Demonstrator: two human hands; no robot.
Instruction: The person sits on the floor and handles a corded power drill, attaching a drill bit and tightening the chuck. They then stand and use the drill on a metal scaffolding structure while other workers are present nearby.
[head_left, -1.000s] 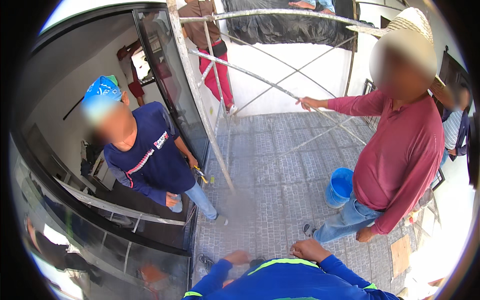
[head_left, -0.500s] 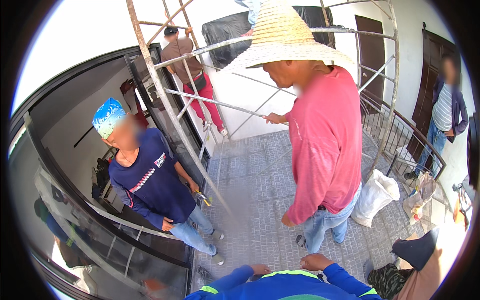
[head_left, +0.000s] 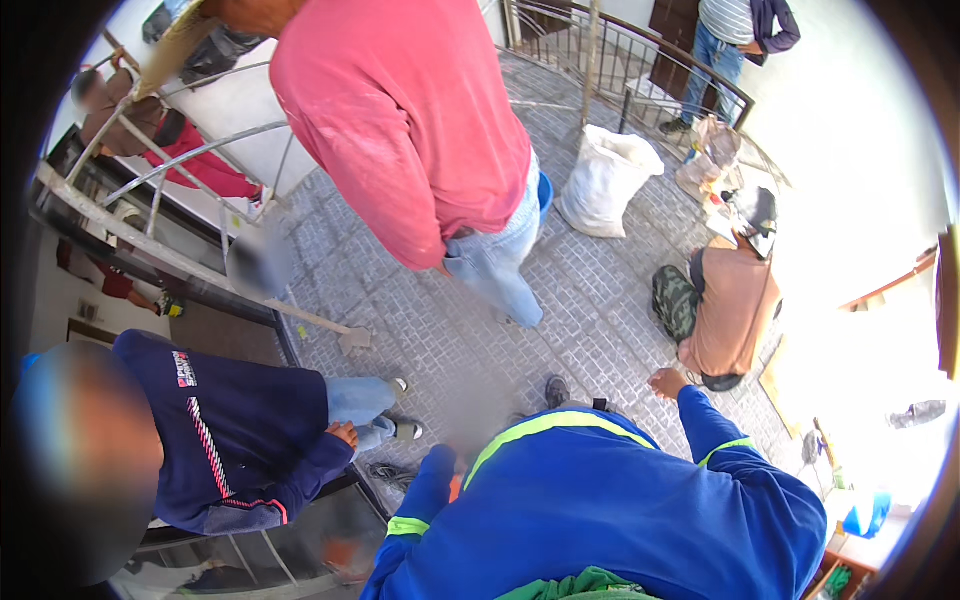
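Observation:
My right hand (head_left: 668,383) is held out to the right of my body, fingers loosely bent and apart, with nothing visible in it. Its blue sleeve (head_left: 708,425) has a yellow-green band. On the other side, my left sleeve (head_left: 430,485) hangs down close to my body, and the hand beyond it is hidden. Closest to my right hand is a crouching person in a brown top (head_left: 735,310) and camouflage trousers (head_left: 676,302); the hand appears apart from them.
A person in a red shirt (head_left: 400,120) stands ahead; another in navy (head_left: 240,430) is close on the left. Scaffolding (head_left: 150,240) runs along the left. A white sack (head_left: 610,180) and a smaller bag (head_left: 711,152) stand near a curved railing (head_left: 640,45) on grey paving (head_left: 440,340).
The view has swung right and downward. My right hand has moved outward to the right, and my left hand has gone out of sight. The red-shirted person appears nearer.

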